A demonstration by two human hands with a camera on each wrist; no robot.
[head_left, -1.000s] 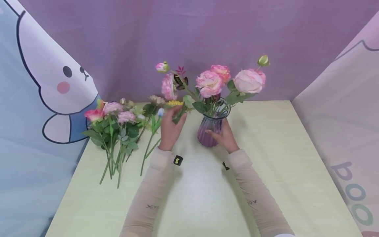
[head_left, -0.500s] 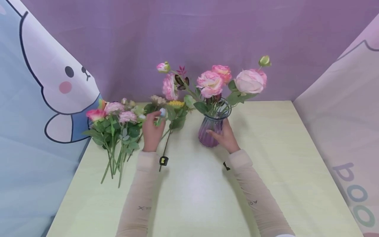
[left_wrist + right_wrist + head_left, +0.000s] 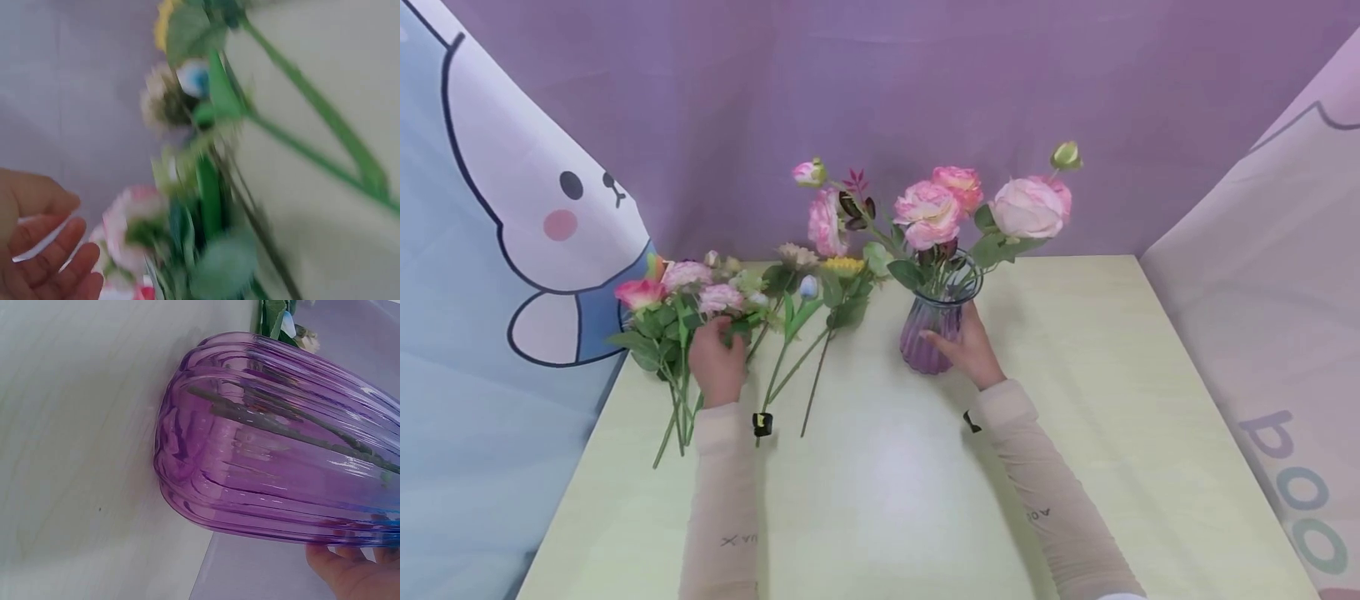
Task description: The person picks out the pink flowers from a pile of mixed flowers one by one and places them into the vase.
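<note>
My right hand (image 3: 977,350) holds the ribbed purple glass vase (image 3: 925,337) round its side, thumb in front. Pink flowers (image 3: 928,212) and a pale rose (image 3: 1032,207) lean out over its rim, and their stems show through the glass (image 3: 250,444) in the right wrist view. My left hand (image 3: 717,362) is over the bunch of loose flowers (image 3: 662,333) at the left, overlapping their stems and leaves in the head view. Its fingers (image 3: 78,253) are loosely bent with nothing between them in the blurred left wrist view, close to a pink flower (image 3: 134,222).
Between the bunch and the vase lie a blue-white tulip (image 3: 808,287), a yellow flower (image 3: 844,266) and a beige flower (image 3: 797,256) with stems toward me. A purple backdrop (image 3: 880,100) stands behind the pale table (image 3: 880,500), with printed cloths at both sides.
My left hand has let go of the yellow flower, which lies on the table, and moved left past the tulip to the bunch. My right hand still holds the vase in place.
</note>
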